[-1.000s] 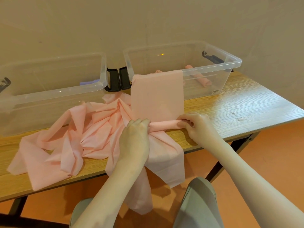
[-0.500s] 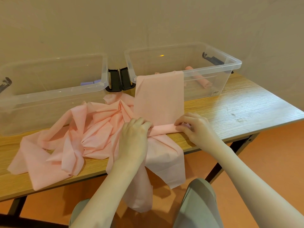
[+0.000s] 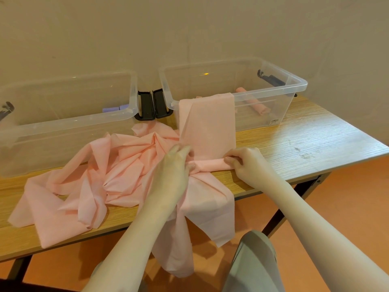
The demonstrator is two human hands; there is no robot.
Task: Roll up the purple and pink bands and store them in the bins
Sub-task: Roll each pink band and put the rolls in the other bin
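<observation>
Left hand [image 3: 175,165] curls its fingers onto the left end of a thin pink roll [image 3: 209,164]; right hand [image 3: 245,162] pinches the roll's right end, fingertips tucked under. Roll is a narrow soft tube lying near the worktop [image 3: 305,140] front edge. From it a flat matte pink band [image 3: 207,123] runs up and drapes over the right bin [image 3: 273,81] rim; the loose end hangs off the worktop edge. More pink fabric [image 3: 84,186] lies crumpled in folds to the left. Worktop is wood-grain, scuffed. Both bins are clear glossy plastic with black latches; right one holds a rolled pink band [image 3: 255,105], left bin [image 3: 69,121] holds purple rolls [image 3: 114,108]. Versus a second ago: roll sits slightly farther up the band, left fingers lifted more, right fingers more curled.
</observation>
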